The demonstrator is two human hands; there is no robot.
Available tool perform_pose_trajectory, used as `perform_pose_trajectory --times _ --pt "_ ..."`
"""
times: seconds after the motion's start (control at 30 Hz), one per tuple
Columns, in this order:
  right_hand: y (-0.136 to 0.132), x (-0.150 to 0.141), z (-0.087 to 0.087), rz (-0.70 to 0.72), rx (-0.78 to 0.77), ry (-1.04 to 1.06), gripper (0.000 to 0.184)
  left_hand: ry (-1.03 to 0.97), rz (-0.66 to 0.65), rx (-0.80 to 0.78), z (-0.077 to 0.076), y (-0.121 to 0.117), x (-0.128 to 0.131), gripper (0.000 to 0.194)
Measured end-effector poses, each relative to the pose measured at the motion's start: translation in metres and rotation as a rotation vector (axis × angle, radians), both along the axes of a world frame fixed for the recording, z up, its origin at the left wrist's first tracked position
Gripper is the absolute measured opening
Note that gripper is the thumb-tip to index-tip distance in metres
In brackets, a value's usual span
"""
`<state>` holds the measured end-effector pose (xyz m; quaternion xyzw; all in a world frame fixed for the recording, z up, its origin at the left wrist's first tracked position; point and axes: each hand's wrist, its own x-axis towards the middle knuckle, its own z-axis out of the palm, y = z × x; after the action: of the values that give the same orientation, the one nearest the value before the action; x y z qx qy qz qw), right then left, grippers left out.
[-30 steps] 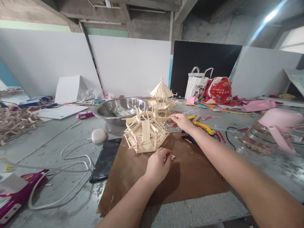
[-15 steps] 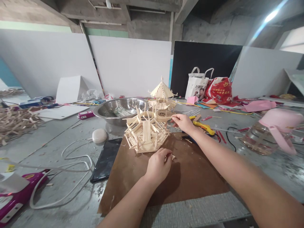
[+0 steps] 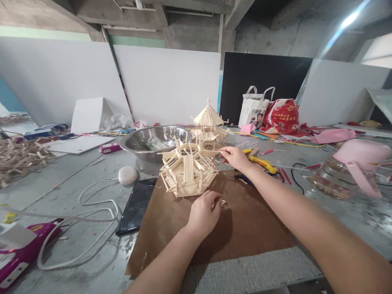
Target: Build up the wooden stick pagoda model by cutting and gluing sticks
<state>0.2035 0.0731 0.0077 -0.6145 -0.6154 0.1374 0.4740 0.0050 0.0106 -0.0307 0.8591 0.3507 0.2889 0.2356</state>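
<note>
A six-sided model built of pale wooden sticks (image 3: pixel 187 170) stands on a brown board (image 3: pixel 241 228) in front of me. My right hand (image 3: pixel 235 157) pinches a stick at the model's upper right edge. My left hand (image 3: pixel 203 212) rests curled on the board just below the model, fingers closed near a few small stick bits; what it holds, if anything, is hidden. A second stick model with a pointed roof (image 3: pixel 208 124) stands behind the first.
A steel bowl (image 3: pixel 134 143) sits behind the model. A black phone (image 3: pixel 137 205), a white charger puck (image 3: pixel 128 174) and white cable (image 3: pixel 92 212) lie at left. A glue gun with a yellow grip (image 3: pixel 263 164), a pink-lidded jar (image 3: pixel 352 169), bags (image 3: pixel 280 115) and stick piles (image 3: pixel 18 157) surround.
</note>
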Motion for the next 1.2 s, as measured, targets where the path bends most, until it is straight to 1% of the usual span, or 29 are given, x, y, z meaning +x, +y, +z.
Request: perform_pose_trajectory --times 0.4,0.83,1.0,1.2 --pt "-0.0012 0.0011 0.0026 0.023 0.013 -0.104 0.021 0.007 0.003 0.010 -0.0004 0.0002 0.0000 0.019" --pt "-0.0028 0.0004 0.0028 -0.071 0.066 -0.409 0.022 0.004 -0.001 -0.010 0.0007 0.0001 -0.0002 0.020" --pt "-0.0024 0.0002 0.0027 -0.091 0.057 -0.517 0.024 0.009 0.002 -0.024 0.0009 0.0003 -0.0001 0.020" --pt "-0.0039 -0.0004 0.0027 -0.139 0.043 -0.627 0.026 0.000 0.006 0.000 -0.0001 0.0005 -0.0001 0.019"
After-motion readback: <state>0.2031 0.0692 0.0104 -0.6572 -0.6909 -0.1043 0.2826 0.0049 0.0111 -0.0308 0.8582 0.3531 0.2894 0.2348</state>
